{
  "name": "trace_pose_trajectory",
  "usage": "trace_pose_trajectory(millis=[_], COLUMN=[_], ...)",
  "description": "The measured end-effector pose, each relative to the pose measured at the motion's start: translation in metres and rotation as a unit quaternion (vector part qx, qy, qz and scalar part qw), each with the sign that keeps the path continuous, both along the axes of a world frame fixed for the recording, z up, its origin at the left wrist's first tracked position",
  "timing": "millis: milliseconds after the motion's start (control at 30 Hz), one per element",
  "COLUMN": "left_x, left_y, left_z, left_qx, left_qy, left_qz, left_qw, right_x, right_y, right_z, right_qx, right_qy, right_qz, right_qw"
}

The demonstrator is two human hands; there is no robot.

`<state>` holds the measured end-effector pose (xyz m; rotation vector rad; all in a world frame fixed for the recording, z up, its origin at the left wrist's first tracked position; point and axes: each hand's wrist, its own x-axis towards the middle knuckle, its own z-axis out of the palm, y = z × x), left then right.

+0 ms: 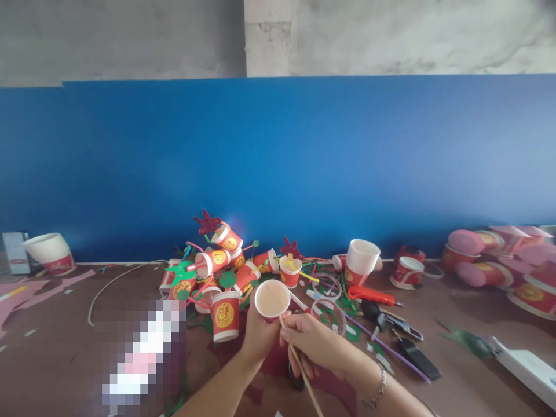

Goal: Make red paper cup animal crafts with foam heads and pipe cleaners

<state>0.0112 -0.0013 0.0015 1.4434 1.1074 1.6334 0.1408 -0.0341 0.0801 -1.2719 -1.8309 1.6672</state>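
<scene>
My left hand (256,336) is wrapped round a paper cup (272,299), whose open white mouth tilts towards me. A thin wooden stick (305,376) is pinched in the fingers of my right hand (310,341). Its upper tip meets the cup's near side just below the rim; whether it pierces the wall I cannot tell. To the left of the cup stands another red paper cup (226,315) with a yellow emblem. Behind it lies a heap of red cups with coloured straws and paper cut-outs, among them a dark red one (207,222).
A stack of white cups (363,258) stands behind and to the right, with an orange cutter (373,295), keys (384,319) and a purple straw (391,350) nearer. Pink-topped cups (482,272) crowd the far right. A blue panel (278,162) closes off the back. A blurred patch covers the left.
</scene>
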Motion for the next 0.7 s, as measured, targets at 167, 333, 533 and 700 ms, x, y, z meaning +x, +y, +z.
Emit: trace_pose_trajectory(millis=[167,333,533,700], left_x=[0.0031,0.0040,0.0032,0.0026], left_y=[-0.0031,-0.0051,-0.0032,-0.0045], left_z=[0.0027,0.0036,-0.0015,0.0029], left_qx=[-0.003,-0.008,-0.003,0.006], left_qy=[-0.038,-0.046,-0.033,-0.013], left_qz=[0.023,0.030,0.028,0.042], left_qw=[0.999,0.998,0.999,0.999], right_x=[-0.0008,-0.0027,-0.0017,-0.0018], right_y=[-0.0007,-0.0005,0.0002,0.0014], right_z=[-0.0021,-0.0039,-0.0068,-0.0087], right_qx=[0.023,0.008,-0.008,-0.025], right_qy=[-0.035,-0.037,-0.016,-0.012], right_qz=[-0.006,0.004,0.004,0.001], right_qw=[0.999,0.999,1.000,1.000])
